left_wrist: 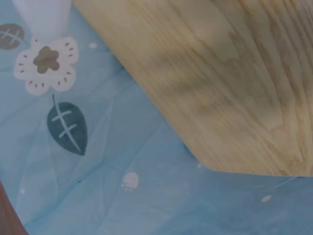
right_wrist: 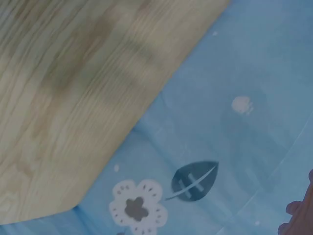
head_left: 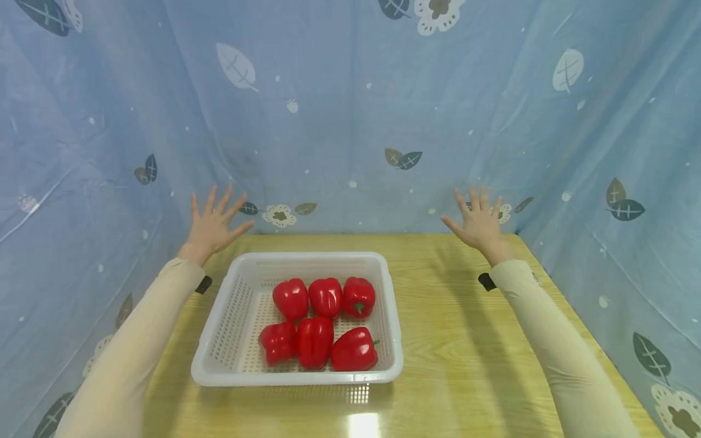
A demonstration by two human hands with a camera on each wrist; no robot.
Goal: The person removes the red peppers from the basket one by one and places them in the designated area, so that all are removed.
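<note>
Both hands are raised, fingers spread, holding nothing. In the head view my left hand (head_left: 210,228) is beyond the back left corner of a white plastic basket (head_left: 216,371). My right hand (head_left: 480,226) appears over the table's back right part, well to the right of the basket. Several glossy red bell peppers lie inside the basket, toward its right side; one at the front right (head_left: 355,350) and one at the back right (head_left: 358,297) show green stems. Only a sliver of the left hand (left_wrist: 9,215) and some fingertips of the right hand (right_wrist: 296,215) enter the wrist views.
A light wood-grain table (head_left: 438,340) carries the basket. Blue cloth (head_left: 350,121) printed with leaves and flowers hangs behind the table and along both sides. Each sleeved wrist wears a small black device, seen at the left (head_left: 204,285) and the right (head_left: 486,281).
</note>
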